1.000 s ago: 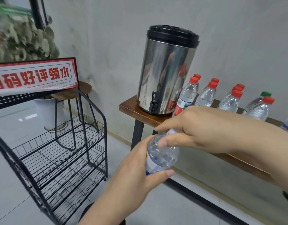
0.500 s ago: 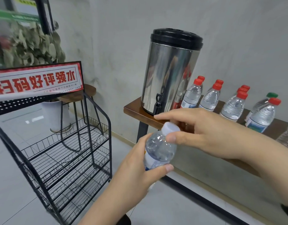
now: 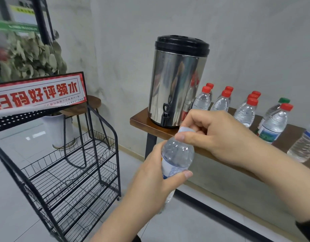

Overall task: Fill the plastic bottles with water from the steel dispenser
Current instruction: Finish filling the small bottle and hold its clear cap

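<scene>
My left hand (image 3: 150, 182) grips a clear plastic bottle (image 3: 176, 156) round its body, in front of the table's left end. My right hand (image 3: 215, 135) comes from the right and pinches the bottle's white cap (image 3: 184, 129) between thumb and fingers. The steel dispenser (image 3: 176, 84) with a black lid stands on the left end of the wooden table (image 3: 140, 121); its black tap (image 3: 165, 114) faces me, above and behind the held bottle. Several capped bottles (image 3: 245, 112) stand in a row to the dispenser's right.
A black wire rack (image 3: 72, 172) with a red and white sign (image 3: 37, 92) stands on the left. Behind it are a round stool (image 3: 91, 105) and a white pot (image 3: 54, 130) with a leafy plant. Grey floor tiles lie below.
The view has moved a little closer to the table. My right fingers have curled tighter over the cap; the bottle stays in my left hand.
</scene>
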A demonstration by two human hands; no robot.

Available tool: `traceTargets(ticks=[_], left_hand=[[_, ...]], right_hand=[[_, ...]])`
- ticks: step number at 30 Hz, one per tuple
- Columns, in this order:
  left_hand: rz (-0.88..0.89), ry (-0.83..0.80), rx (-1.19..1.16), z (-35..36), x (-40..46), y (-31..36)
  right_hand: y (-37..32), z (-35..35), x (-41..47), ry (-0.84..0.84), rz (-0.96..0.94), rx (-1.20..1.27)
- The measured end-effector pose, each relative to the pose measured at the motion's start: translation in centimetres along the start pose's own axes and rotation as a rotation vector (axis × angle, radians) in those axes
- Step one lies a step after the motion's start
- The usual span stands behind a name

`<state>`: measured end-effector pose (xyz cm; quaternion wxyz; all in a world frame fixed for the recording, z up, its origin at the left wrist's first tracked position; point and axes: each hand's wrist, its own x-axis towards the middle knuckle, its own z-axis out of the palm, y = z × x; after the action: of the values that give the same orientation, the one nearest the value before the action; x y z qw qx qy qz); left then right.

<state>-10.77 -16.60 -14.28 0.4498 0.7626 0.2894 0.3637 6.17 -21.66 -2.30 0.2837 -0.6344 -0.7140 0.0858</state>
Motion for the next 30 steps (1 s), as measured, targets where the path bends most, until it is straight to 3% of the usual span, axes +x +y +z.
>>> traceTargets(ticks=[2, 7, 14, 19, 24, 30], left_hand=[[0.017, 0.017, 0.015, 0.5, 0.3, 0.4], [0.021, -0.076, -0.061, 0.8, 1.3, 1.3], [0.051, 0.082, -0.021, 4.0, 2.6, 1.3], [0.019, 0.037, -0.070, 6.9, 4.2, 2.1], [-0.009, 0.010, -0.156, 9.9, 7.3, 3.6], [0.030, -0.017, -0.175, 14.0, 11.4, 5.6]], right_hand=[[0.0, -0.1, -0.1, 0.070, 0.008, -0.002], [0.4, -2.1, -1.0, -0.035, 0.021, 0.014], [1.0, -2.8, -1.6, 0.111, 0.132, -0.046], [3.1, -3.6, -2.8, 0.168, 0.201, -0.007], [8.4, -6.2, -5.7, 0.487, 0.335, 0.062], [20.3, -11.4, -10.4, 0.904, 0.618, 0.006]])
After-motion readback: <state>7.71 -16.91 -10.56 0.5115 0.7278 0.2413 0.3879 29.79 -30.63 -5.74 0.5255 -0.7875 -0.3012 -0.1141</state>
